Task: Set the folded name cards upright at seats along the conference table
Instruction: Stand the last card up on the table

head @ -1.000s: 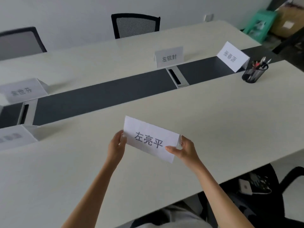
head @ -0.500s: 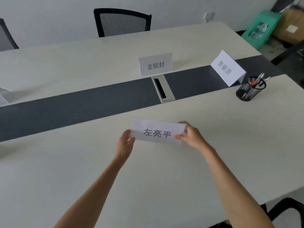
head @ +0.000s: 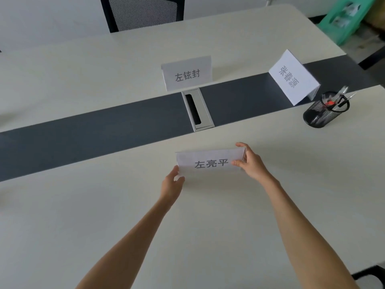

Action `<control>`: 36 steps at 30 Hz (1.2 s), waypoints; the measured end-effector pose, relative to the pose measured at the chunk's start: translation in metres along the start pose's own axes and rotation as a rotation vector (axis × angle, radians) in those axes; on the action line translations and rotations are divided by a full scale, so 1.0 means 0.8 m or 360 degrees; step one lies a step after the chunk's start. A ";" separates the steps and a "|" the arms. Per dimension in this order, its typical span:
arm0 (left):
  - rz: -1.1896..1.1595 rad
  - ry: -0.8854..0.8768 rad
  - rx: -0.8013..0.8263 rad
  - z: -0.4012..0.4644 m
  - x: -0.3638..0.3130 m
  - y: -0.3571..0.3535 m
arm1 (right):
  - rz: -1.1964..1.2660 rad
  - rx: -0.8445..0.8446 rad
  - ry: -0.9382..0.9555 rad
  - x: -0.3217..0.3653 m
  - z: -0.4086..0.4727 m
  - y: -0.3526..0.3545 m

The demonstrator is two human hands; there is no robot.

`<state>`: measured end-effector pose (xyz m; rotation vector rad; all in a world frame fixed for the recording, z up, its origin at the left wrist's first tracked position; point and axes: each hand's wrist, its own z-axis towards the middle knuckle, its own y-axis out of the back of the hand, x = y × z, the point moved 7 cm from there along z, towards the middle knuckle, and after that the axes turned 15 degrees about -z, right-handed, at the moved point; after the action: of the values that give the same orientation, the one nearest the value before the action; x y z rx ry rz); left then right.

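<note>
While the pale cream conference table [head: 104,215] lies bare across the lower left of the frame, its dark grey centre strip [head: 83,142] crosses just above the hands. The white folded paper name card [head: 210,162] at frame centre is pinched at its left end by the left hand [head: 171,185], thumb and fingers closed on the paper, and its right end is gripped by the right hand [head: 250,162]. Dark printed characters are shown on its front. Whether its base touches the table cannot be told.
</note>
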<state>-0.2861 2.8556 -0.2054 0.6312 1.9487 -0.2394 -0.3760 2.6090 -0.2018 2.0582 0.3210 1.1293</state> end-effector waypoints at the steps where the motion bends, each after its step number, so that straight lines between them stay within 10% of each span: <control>1: 0.0000 0.0006 -0.0003 0.000 0.001 0.000 | 0.0007 -0.0002 0.0013 0.000 0.002 0.001; 12: -0.0044 -0.0045 -0.0216 -0.019 0.017 -0.005 | 0.0482 -0.0461 -0.0266 -0.034 -0.055 -0.029; 36: -0.0178 -0.0042 -0.0189 0.036 -0.026 -0.045 | 0.0094 -0.0165 -0.0257 -0.011 0.032 0.005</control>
<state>-0.2759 2.8062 -0.2040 0.4402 1.9590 -0.1984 -0.3611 2.5887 -0.2126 2.0627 0.1205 0.9860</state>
